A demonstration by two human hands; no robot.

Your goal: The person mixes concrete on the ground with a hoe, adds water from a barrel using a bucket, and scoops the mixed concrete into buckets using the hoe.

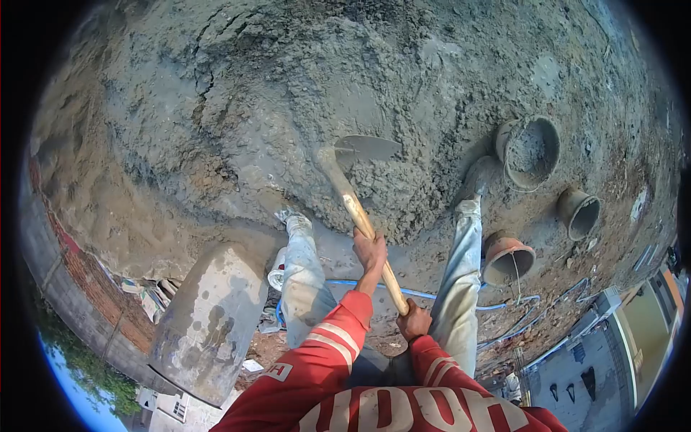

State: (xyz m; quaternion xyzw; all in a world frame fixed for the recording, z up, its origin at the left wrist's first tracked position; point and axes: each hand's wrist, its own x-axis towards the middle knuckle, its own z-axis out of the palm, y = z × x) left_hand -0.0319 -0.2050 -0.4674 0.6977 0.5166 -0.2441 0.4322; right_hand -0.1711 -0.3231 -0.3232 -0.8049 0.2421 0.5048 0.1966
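Both my hands are wrapped around the wooden handle of a hoe (357, 209). My left hand (369, 252) grips it partway along the shaft, and my right hand (415, 320) is closed near its rear end. The hoe's metal blade (371, 147) rests at wet grey mortar (281, 86), which spreads widely in front of me. Mortar coats the shaft close to the blade. Right of the hoe, a bucket (511, 155) smeared with mortar has grey mix inside.
Two more buckets, one grey (579, 214) and one orange-rimmed (507, 259), lie to the right. A large mortar-stained drum (216, 324) is at lower left. A blue hose (425, 294) runs behind my legs. My feet stand apart at the mortar's edge.
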